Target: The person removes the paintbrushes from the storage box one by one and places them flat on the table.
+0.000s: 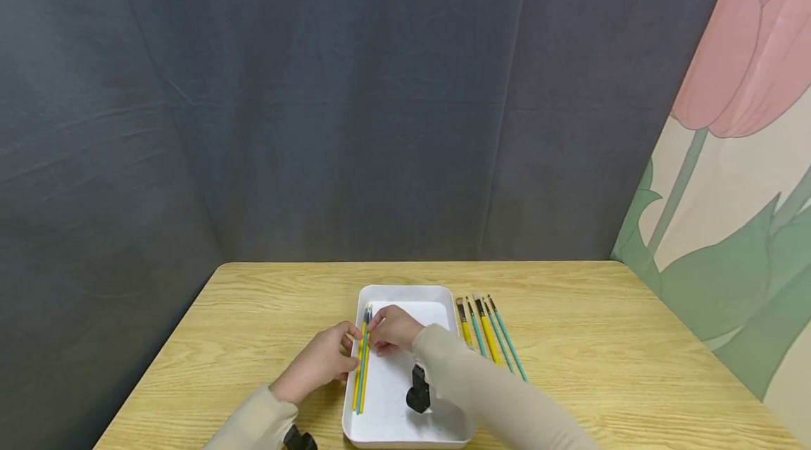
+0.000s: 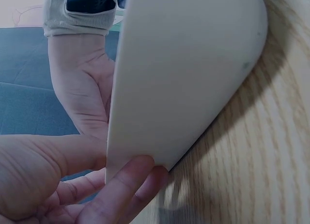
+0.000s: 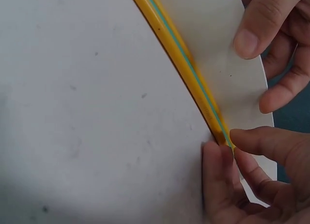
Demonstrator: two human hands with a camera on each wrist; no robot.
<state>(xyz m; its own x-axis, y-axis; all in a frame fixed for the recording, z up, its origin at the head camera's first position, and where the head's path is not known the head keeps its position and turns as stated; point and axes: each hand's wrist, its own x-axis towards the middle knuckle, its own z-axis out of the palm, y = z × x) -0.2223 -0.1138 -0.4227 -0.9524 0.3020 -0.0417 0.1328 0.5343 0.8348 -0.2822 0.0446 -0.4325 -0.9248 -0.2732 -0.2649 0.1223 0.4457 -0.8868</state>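
A white tray (image 1: 393, 408) lies on the wooden table, with a few yellow and teal paintbrushes (image 1: 362, 379) along its left wall, bristles pointing away. My left hand (image 1: 323, 362) grips that wall; in the left wrist view its fingers (image 2: 131, 178) press the outer side while the thumb reaches over the rim. Inside the tray, my right hand (image 1: 395, 328) pinches the brushes near their far end. In the right wrist view its fingertips meet around the end of a yellow handle (image 3: 186, 71), with a teal handle alongside. Exactly how many brushes it holds I cannot tell.
More paintbrushes (image 1: 488, 327), yellow and teal, lie side by side on the table (image 1: 602, 365) just right of the tray, partly behind my right sleeve. A dark curtain (image 1: 380, 119) hangs behind the table, and a tulip-patterned cloth (image 1: 728, 189) stands at the right.
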